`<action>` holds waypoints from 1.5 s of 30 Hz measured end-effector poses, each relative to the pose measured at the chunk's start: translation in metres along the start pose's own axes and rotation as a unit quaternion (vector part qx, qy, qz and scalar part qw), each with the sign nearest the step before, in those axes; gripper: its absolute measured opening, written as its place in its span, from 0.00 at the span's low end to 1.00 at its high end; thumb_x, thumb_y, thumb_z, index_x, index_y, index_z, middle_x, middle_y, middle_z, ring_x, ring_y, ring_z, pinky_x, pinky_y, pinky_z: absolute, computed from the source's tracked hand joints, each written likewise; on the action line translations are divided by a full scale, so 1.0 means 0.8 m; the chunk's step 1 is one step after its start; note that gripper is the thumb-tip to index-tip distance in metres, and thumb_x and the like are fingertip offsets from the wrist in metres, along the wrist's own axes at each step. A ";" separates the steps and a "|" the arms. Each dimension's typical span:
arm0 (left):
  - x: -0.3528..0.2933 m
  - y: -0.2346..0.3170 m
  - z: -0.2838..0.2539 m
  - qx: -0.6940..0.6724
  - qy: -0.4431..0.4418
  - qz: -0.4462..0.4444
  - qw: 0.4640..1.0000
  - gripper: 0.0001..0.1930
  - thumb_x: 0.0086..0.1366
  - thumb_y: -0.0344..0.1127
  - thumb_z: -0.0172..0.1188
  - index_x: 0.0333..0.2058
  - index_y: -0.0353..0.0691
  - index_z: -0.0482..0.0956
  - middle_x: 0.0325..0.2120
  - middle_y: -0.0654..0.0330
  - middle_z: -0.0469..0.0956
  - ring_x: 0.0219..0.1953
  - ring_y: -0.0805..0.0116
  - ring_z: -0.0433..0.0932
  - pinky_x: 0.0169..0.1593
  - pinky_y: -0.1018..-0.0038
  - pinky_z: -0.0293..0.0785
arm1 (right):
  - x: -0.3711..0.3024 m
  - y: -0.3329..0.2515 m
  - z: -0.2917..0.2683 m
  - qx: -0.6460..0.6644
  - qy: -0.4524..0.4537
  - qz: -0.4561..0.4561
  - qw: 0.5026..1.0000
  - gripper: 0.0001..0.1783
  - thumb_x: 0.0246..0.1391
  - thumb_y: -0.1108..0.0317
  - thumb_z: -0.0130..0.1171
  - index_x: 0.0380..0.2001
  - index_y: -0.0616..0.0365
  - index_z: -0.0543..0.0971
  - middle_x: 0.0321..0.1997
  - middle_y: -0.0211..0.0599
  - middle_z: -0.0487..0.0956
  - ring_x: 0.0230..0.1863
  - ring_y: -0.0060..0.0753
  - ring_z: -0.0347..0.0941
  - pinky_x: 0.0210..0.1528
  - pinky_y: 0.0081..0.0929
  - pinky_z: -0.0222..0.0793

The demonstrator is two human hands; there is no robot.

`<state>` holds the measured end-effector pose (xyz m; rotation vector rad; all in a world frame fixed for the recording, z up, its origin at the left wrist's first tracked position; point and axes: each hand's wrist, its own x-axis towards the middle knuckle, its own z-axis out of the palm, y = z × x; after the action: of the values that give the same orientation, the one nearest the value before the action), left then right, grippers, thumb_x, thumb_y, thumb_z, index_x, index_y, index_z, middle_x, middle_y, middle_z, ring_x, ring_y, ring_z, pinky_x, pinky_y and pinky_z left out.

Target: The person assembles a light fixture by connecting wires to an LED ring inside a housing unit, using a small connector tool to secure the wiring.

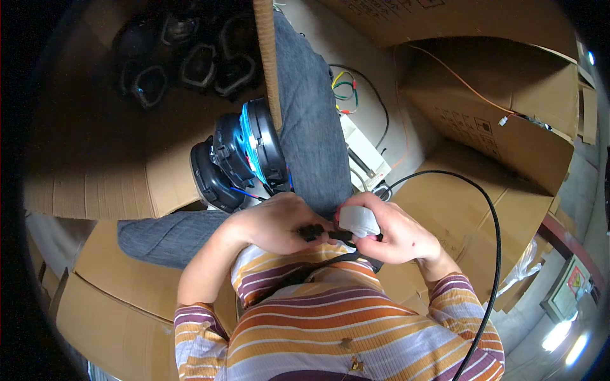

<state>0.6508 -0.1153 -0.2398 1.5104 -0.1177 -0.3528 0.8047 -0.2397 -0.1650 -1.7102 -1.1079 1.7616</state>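
Observation:
In front of my belly, both hands are close together. My right hand (399, 236) is wrapped around a whitish, rounded piece (359, 221) whose kind I cannot make out. My left hand (276, 222) has its fingers curled in at a small black part (311, 232), partly hidden by the hand. A dark strip (343, 236) shows between the two hands. Just beyond my left hand, several round black housings (264, 143) lean in a row. One carries shiny blue film (250, 136), and thin blue and red wires (244, 192) hang out below.
On the left stands a big cardboard box (95, 171) with several dark ring-shaped parts (197, 63) inside. Another open carton (483, 114) is at the right. A white device (365, 152) with cables is on the floor beyond my knee. A black cable (494, 241) loops past my right arm.

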 end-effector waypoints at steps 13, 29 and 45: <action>0.020 -0.001 0.027 0.028 0.109 0.002 0.994 0.09 0.52 0.38 0.47 0.26 0.42 0.75 0.18 0.53 0.72 0.24 0.56 0.72 0.29 0.67 0.65 | -0.022 0.029 0.020 0.171 0.184 0.024 0.968 0.21 0.35 0.76 0.44 0.39 0.62 0.59 0.30 0.32 0.64 0.30 0.20 0.59 0.34 0.17 0.57; -0.075 0.020 0.031 -0.161 0.388 0.073 0.904 0.09 0.47 0.32 0.48 0.28 0.35 0.72 0.15 0.54 0.72 0.20 0.62 0.72 0.24 0.72 0.65 | 0.014 0.015 0.040 0.107 0.297 -0.041 0.948 0.23 0.46 0.50 0.41 0.33 0.61 0.64 0.21 0.30 0.66 0.17 0.14 0.55 0.17 0.10 0.50; -0.045 0.106 0.071 -0.339 0.214 0.358 0.843 0.14 0.54 0.34 0.39 0.22 0.28 0.70 0.13 0.53 0.68 0.11 0.62 0.62 0.18 0.70 0.54 | 0.025 -0.027 0.015 -0.056 0.356 -0.200 0.911 0.18 0.37 0.69 0.54 0.35 0.59 0.65 0.27 0.41 0.69 0.28 0.35 0.69 0.30 0.25 0.64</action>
<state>0.6135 -0.1567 -0.1470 0.7193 -0.1714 0.5147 0.7860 -0.2148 -0.1611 -1.7981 -1.1085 0.7300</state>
